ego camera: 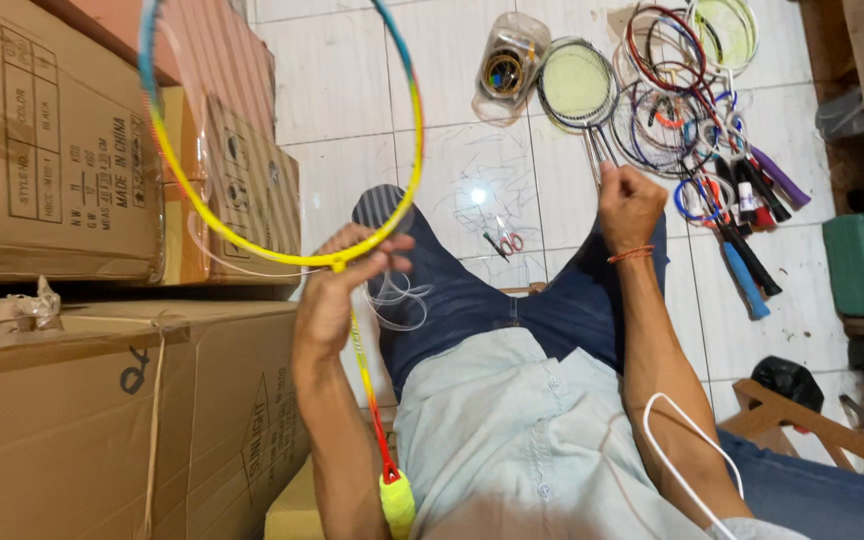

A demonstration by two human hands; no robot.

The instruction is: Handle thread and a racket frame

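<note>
My left hand (pixel 337 290) grips a badminton racket (pixel 282 130) at the throat, where the yellow-and-blue unstrung frame meets the red-yellow shaft. The shaft runs down to a lime-green handle (pixel 398 500) near my shirt. Loops of clear string (pixel 397 295) hang by that hand over my knee. My right hand (pixel 629 205) is raised in a fist over my other knee, pinching something thin that looks like the clear string; I cannot see it well. An orange band sits on that wrist.
Cardboard boxes (pixel 62 150) are stacked close on the left. A pile of rackets (pixel 692 110) lies on the white tiled floor ahead, with a clear plastic jar (pixel 509 65), scissors (pixel 504 241) and string scraps. A wooden stool (pixel 802 420) and a green container (pixel 855 262) stand at right.
</note>
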